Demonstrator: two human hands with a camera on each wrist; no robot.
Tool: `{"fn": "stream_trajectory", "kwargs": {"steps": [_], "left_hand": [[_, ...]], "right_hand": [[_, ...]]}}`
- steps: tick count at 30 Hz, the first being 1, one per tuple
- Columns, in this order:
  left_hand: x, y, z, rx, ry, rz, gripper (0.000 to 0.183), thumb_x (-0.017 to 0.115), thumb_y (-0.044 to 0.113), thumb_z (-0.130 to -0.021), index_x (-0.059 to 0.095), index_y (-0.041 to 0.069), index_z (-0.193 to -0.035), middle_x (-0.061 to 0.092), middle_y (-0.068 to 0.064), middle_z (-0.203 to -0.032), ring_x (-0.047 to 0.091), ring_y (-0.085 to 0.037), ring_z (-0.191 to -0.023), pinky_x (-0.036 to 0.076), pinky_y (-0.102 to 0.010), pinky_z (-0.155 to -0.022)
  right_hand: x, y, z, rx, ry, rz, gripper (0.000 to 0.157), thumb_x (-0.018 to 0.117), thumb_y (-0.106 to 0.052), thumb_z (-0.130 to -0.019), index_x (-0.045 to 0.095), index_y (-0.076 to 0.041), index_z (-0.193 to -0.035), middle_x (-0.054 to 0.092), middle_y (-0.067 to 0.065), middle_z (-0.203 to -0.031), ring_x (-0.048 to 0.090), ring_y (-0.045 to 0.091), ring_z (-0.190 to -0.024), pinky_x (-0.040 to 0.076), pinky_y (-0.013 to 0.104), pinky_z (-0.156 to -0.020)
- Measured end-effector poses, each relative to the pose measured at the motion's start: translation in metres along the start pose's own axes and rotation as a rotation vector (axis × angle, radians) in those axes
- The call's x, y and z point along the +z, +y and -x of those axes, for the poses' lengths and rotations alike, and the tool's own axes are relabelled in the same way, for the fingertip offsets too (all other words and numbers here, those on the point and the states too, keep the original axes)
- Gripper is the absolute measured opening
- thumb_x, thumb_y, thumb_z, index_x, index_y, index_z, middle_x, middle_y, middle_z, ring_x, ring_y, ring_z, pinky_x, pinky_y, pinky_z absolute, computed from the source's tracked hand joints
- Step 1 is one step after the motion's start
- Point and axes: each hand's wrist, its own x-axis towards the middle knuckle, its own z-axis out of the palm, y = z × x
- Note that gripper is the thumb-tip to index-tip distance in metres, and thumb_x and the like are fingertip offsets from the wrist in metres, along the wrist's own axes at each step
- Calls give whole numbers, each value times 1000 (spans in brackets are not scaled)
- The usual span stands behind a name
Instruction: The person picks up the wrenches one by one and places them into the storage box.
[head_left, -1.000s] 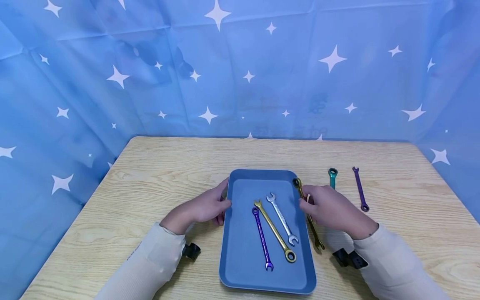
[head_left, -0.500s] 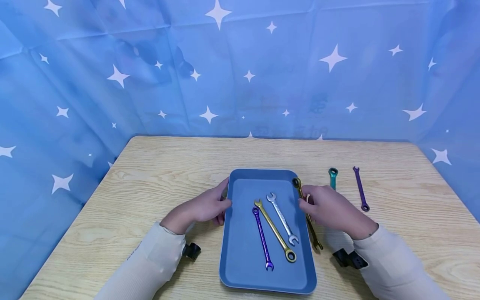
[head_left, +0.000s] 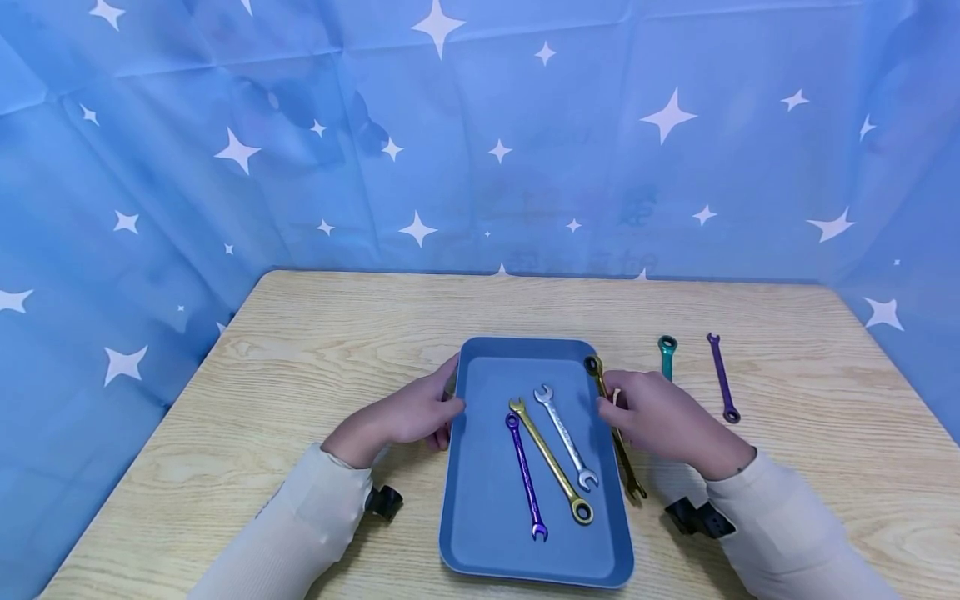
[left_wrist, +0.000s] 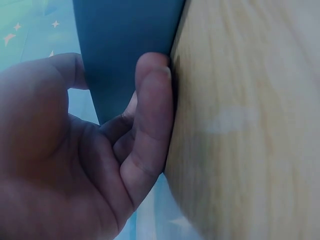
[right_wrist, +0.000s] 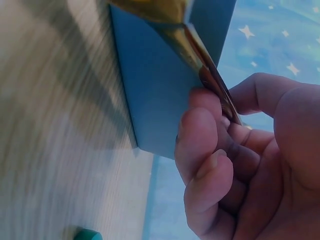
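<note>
A blue tray [head_left: 480, 500] holds a purple wrench [head_left: 527, 482], a gold wrench [head_left: 551, 462] and a silver wrench [head_left: 566, 439], lying side by side at a slant. My left hand [head_left: 412, 412] grips the tray's left side, its thumb at the rim and fingers along the outer wall [left_wrist: 127, 40]. Between thumb and fingers, my right hand [head_left: 667, 417] pinches another gold wrench [right_wrist: 185, 47] by its shaft, right along the tray's right rim. The ring end of that wrench overlaps the rim in the head view, and its open end points toward me.
Right of the tray, a green wrench [head_left: 667, 354] lies partly hidden behind my right hand. Another purple wrench [head_left: 722, 379] lies farther right on the wooden table [head_left: 337, 333]. A blue star-patterned cloth [head_left: 480, 125] hangs behind the table.
Almost nothing differs. Both hands keep their places, the left at the tray and the right with the gold wrench; the wrench tilts very slightly.
</note>
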Motion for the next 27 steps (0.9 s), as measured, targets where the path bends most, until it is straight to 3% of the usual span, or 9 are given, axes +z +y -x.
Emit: {"fn": "stream_trajectory", "kwargs": {"steps": [27], "left_hand": [[1,-1,-1,-10,6,2,78,43,19,-103,-8,36,-160,65,-13,-63,66,-25,-57,59,-39,-58]], "right_hand": [[1,-5,2,-24,1,-21,23,50,-16,-102,50,-11,-80,44,-4,-52,47,14,-43,38,27,-43]]}}
